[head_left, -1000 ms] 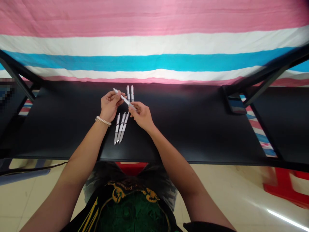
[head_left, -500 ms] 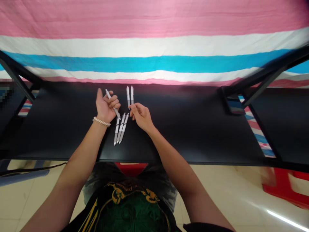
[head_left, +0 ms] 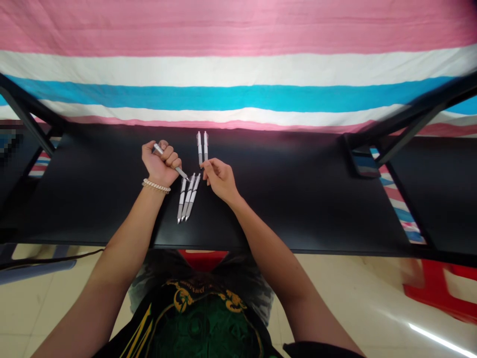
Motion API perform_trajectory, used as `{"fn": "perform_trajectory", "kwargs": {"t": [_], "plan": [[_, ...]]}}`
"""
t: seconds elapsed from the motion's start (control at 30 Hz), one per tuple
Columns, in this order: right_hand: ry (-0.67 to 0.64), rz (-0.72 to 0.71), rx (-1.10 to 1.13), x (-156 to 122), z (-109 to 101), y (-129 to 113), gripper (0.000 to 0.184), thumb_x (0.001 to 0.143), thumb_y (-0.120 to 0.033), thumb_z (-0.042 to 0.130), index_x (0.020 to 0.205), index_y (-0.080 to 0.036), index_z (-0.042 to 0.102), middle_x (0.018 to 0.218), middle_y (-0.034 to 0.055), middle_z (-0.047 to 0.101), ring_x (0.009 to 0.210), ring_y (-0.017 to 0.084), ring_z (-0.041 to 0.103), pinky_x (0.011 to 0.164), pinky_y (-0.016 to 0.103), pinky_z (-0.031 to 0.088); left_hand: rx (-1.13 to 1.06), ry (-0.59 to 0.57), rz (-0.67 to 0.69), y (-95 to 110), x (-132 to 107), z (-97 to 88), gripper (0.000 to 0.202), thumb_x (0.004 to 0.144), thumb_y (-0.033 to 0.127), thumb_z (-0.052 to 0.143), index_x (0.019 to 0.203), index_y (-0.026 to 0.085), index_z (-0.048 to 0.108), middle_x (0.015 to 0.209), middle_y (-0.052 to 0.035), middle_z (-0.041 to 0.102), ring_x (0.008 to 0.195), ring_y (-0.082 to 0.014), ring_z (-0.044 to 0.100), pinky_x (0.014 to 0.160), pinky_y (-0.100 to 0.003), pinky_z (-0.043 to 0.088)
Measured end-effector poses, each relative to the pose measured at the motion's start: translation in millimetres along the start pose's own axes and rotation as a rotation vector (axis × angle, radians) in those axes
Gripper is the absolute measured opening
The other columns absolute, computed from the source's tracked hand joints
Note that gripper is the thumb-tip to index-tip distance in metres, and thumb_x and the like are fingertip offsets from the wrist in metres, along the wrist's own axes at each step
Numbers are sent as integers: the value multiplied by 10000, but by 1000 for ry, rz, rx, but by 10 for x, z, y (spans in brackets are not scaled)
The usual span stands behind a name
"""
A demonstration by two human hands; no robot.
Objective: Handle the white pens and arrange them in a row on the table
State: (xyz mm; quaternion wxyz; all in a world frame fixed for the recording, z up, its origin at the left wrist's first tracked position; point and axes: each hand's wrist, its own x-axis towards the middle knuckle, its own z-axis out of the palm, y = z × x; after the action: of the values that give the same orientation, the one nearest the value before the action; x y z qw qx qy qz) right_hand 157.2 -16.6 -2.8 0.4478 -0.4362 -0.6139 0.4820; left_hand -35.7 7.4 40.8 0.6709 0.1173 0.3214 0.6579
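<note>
Beyond the fingers, striped cloth sweeps across, pink, white and blue! Black tabletop beneath them; nearer, well to their right, a red plastic stool on cream floor tiles, white light streak gleaming close by.

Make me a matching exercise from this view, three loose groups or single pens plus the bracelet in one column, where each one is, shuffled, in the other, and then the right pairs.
Column one:
1. Held pen
2. Group of three pens
3. Pair of pens
4. Bracelet

Column two:
A. Lying near the far edge of the black table
B. Around the left wrist
C. Lying fanned, tips close together
D. Gripped in the left hand

Pairs: 1-D, 2-C, 3-A, 4-B
</note>
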Motion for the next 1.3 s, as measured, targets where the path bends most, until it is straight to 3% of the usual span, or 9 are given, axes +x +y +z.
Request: {"fn": "perform_trajectory", "kwargs": {"t": [0.47,0.63,0.77,0.9,1.03,1.17,1.3], "plan": [[9,-22,-5,-6,-5,1,479,980,-639,517,906,-188,660,667,-2,607,598,112,559,538,227,416,-9,2,54,8,40,-83,455,979,533,408,658,211,430,489,73,199,360,-69,162,350,-233,207],[8,-27,-17,-2,-13,9,454,986,-615,522,910,-189,659,664,-3,610,602,113,564,545,226,418,-120,-22,33,-45,58,-26,482,961,648,378,736,223,409,549,50,321,407,-84,328,413,-229,348],[3,-45,-35,-2,-10,21,407,994,-564,532,907,-186,654,672,-4,615,606,112,570,556,227,421,-77,22,75,-110,118,-5,420,902,611,515,790,237,358,714,-19,501,607,-155,564,561,-281,490],[-5,-42,-55,-5,-1,25,356,990,-517,549,909,-185,650,682,-4,623,608,112,571,562,227,423,39,46,106,-148,167,-53,389,818,595,620,865,242,464,914,-74,575,885,-217,664,732,-319,553],[-13,-32,-73,-1,4,20,316,981,-478,561,881,-189,640,683,-3,623,608,114,565,565,228,423,211,-32,128,-164,203,-129,490,761,665,638,1054,278,571,1182,-123,597,1200,-277,608,962,-383,523],[-29,-33,-102,0,-3,7,249,954,-420,589,875,-189,639,724,9,645,634,122,577,585,235,437,425,-137,184,-179,259,-207,615,757,762,603,1215,352,590,1317,-107,583,1330,-304,535,1069,-456,456],[-186,-70,-162,-27,-41,-33,198,919,-367,622,904,-182,690,708,0,642,618,115,558,591,231,425,535,-157,210,-199,282,-238,672,747,804,602,1275,389,598,1410,-82,556,1414,-315,477,1117,-487,406]]}}
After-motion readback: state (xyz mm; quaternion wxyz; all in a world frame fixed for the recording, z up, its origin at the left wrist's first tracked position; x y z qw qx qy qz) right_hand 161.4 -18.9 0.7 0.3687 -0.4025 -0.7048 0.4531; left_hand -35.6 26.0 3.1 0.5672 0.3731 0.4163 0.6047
